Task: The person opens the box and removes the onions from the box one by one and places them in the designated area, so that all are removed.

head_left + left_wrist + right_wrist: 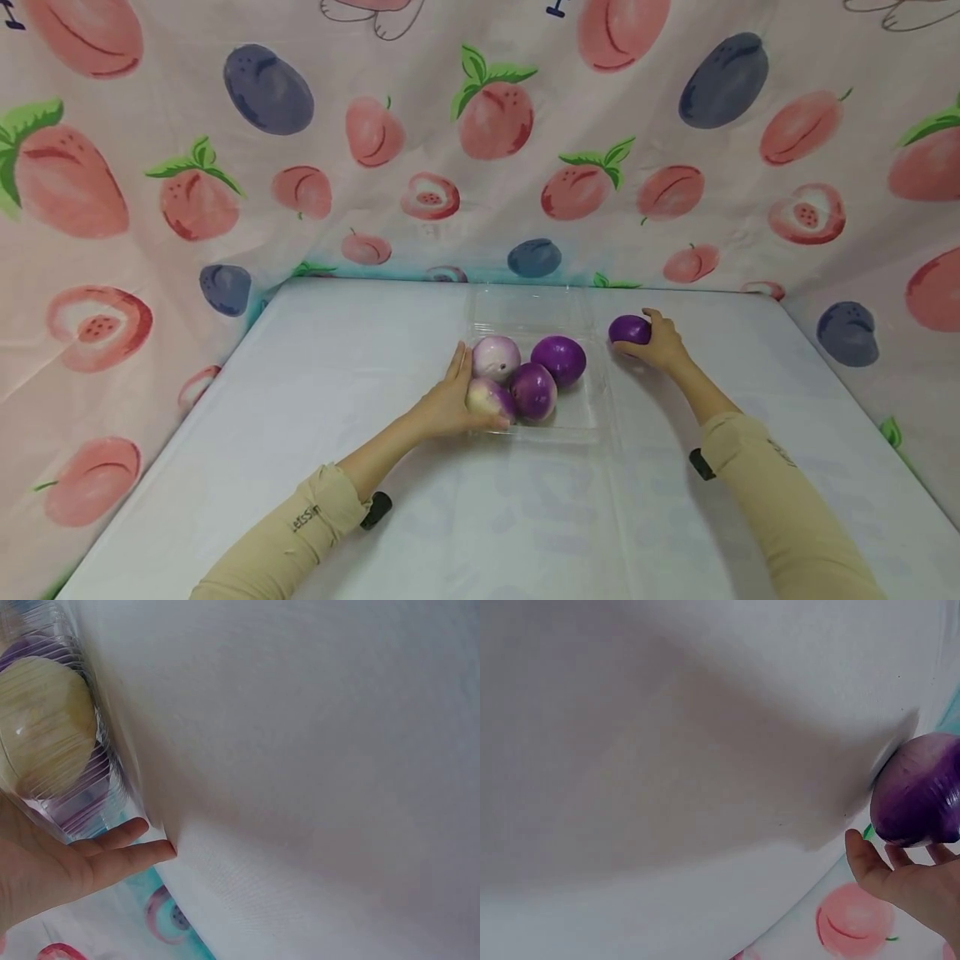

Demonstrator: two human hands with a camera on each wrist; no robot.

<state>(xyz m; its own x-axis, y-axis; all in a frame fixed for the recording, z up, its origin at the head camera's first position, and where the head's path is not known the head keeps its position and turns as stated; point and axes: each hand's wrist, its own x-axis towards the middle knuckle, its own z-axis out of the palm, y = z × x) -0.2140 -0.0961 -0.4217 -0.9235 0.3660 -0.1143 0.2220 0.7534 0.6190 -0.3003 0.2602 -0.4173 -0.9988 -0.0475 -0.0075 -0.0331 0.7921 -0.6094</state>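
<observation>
A clear plastic container (577,410) holds several onions, two deep purple and two mostly pale with purple patches. Against its left side rests my left hand (442,407), fingers straight toward the back and thumb at the front corner. The left wrist view shows a pale onion (49,724) through the ribbed wall, with two fingertips stretched down to the table. To the right of the container, my right hand (666,343) holds a purple onion (628,330) between thumb and fingers. In the right wrist view this onion (919,791) shows white-purple streaks close over the table.
A clear lid flap (525,307) extends behind the container. The white-covered table (360,342) ends at a fruit-print cloth (420,125), which hangs along the back and both sides. Dark wrist devices (377,510) show below both sleeves.
</observation>
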